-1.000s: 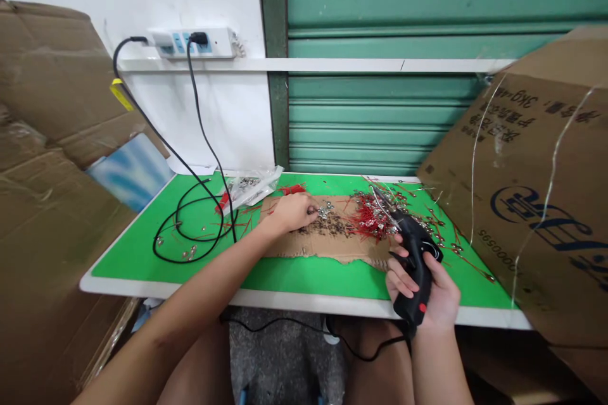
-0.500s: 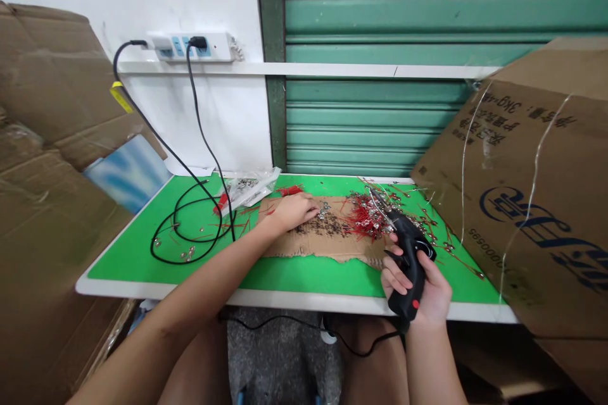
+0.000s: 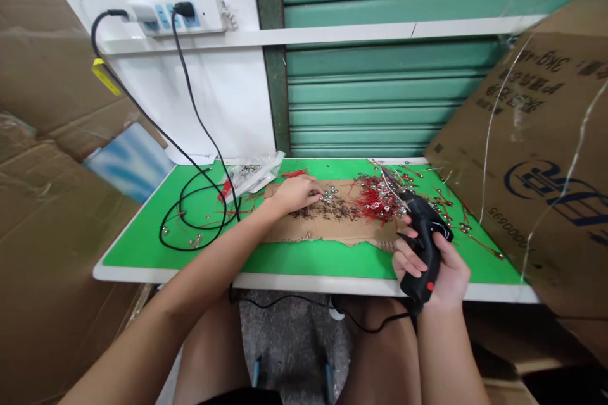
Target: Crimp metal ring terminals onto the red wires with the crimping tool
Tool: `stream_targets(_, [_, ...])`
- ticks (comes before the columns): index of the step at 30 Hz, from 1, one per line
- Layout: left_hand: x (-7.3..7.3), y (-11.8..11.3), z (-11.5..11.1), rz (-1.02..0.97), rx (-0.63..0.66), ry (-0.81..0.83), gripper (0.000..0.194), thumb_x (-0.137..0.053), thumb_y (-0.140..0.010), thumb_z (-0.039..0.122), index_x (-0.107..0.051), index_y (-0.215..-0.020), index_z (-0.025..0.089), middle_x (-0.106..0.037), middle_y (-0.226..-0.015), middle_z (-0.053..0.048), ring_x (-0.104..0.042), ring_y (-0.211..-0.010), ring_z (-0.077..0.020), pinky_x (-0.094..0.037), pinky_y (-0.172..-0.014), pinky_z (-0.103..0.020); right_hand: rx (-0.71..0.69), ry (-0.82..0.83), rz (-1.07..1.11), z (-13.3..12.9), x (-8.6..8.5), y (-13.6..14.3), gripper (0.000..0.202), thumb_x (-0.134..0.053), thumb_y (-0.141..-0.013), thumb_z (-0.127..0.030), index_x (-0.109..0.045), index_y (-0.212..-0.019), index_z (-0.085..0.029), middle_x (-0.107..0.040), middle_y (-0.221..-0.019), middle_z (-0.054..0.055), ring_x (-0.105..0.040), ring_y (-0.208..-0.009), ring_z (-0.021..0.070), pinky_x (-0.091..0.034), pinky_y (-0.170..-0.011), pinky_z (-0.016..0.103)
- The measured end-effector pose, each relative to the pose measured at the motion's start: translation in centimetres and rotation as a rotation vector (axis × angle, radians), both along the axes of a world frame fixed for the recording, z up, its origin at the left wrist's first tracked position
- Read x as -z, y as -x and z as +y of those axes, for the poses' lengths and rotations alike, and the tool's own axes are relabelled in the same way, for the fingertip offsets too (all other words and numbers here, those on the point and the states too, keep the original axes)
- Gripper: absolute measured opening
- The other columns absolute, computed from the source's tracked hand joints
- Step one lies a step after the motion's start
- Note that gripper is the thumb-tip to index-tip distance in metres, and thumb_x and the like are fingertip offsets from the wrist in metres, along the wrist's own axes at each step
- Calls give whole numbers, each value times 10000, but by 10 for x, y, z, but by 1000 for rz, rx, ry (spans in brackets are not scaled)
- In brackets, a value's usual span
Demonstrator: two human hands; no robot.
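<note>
My left hand (image 3: pixel 298 194) rests over the left part of a torn cardboard piece (image 3: pixel 327 231), fingers bent together beside small silvery parts (image 3: pixel 330 193); what its fingertips hold, if anything, is too small to make out. My right hand (image 3: pixel 430 266) is wrapped round the grip of a black glue gun (image 3: pixel 422 240), whose nozzle points up and left. Next to the nozzle lies a heap of red wires with silvery ends (image 3: pixel 380 197), partly on the cardboard. More such wires spread to the right.
A clear plastic bag (image 3: pixel 256 174) and looped black cable (image 3: pixel 164 228) lie on the green tabletop (image 3: pixel 137 247). Large cardboard sheets stand at the left (image 3: pixel 57 234) and right (image 3: pixel 560 158). A power strip (image 3: pixel 204 14) hangs on the wall.
The whole view has shifted and tilted down slightly. Both hands keep nearly the same places over the table, with the glue gun still in my right hand.
</note>
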State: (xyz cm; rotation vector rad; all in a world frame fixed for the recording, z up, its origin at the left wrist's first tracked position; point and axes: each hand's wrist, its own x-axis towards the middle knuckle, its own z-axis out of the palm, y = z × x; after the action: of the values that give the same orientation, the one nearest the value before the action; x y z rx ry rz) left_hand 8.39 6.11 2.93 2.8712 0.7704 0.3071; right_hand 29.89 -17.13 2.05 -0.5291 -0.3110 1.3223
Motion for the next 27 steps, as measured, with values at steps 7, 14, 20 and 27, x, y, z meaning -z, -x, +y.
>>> stream_targets(7, [-7,-1,-11,-68,-77,-49,277,-512,-997,305,-752,-1059,182,-719,-1103,-95,-694,-986,-207,-546,-850,-283,19,11,-54,1,-1,1,376,-790,-783,-311,-669,-1127,-217,-585,-809,-20,-341,-425,52,-463,-345,160])
stream_targets(14, [-15,29,-40,-91,-84,107,194,-544,-943,209,-733,-959,166,-754,-865,-55,-678,-765,-171,-501,-738,-263,42,29,-50,0,0,2,366,-779,-785,-316,-678,-1121,-210,-567,-812,-18,-303,-434,47,-450,-347,146])
stream_targets(20, [0,39,-43,-158,-113,231,167,-593,-918,185,-758,-936,165,-787,-880,-48,-711,-774,-158,-515,-748,-243,69,16,-59,-1,-2,3,380,-799,-767,-307,-668,-1114,-224,-557,-798,-21,-271,-437,45,-440,-351,135])
stream_targets(27, [2,33,-45,-130,-223,208,197,-605,-924,200,-747,-1059,181,-789,-918,-43,-730,-853,-196,-547,-808,-290,66,28,-110,0,-3,4,340,-778,-790,-330,-668,-1099,-241,-538,-790,-20,-238,-433,54,-421,-332,152])
